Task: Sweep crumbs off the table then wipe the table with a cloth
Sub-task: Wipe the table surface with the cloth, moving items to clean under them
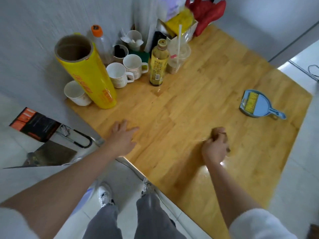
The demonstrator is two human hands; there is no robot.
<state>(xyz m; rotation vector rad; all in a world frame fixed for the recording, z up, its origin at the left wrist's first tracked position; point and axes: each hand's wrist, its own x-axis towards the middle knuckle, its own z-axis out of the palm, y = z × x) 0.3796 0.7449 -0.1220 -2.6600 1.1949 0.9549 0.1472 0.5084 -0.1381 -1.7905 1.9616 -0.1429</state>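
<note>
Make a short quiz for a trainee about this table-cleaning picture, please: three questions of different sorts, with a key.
1. True or false: the right hand grips a brownish cloth on the wooden table.
2. Where does the blue dustpan with the yellow brush lie? A) in the left hand B) on the table, far right C) on the floor
3. Fill in: the left hand rests on the table with its fingers ____.

Key: 1 true; 2 B; 3 spread
</note>
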